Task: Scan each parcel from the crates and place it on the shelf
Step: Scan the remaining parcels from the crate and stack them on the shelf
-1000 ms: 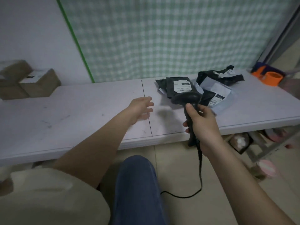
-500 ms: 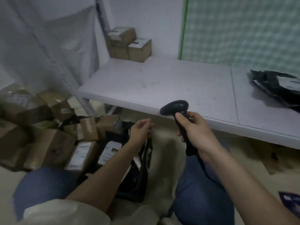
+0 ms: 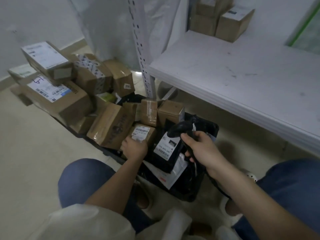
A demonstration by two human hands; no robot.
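Head view, looking down: left hand (image 3: 134,147) curled over the near edge of a small labelled box (image 3: 142,135) in the black crate (image 3: 191,193) on the floor, fingers hidden behind it; right hand (image 3: 200,148) wrapped round the handle of a black scanner (image 3: 180,129), above a black mailer bag (image 3: 167,151) in the same crate. Cardboard parcels (image 3: 110,126) crowding the crate's far-left side; bare floor (image 3: 31,153) open on the left, shelf (image 3: 242,80) edge just right of the crate, two boxes (image 3: 232,25) at its back corner.
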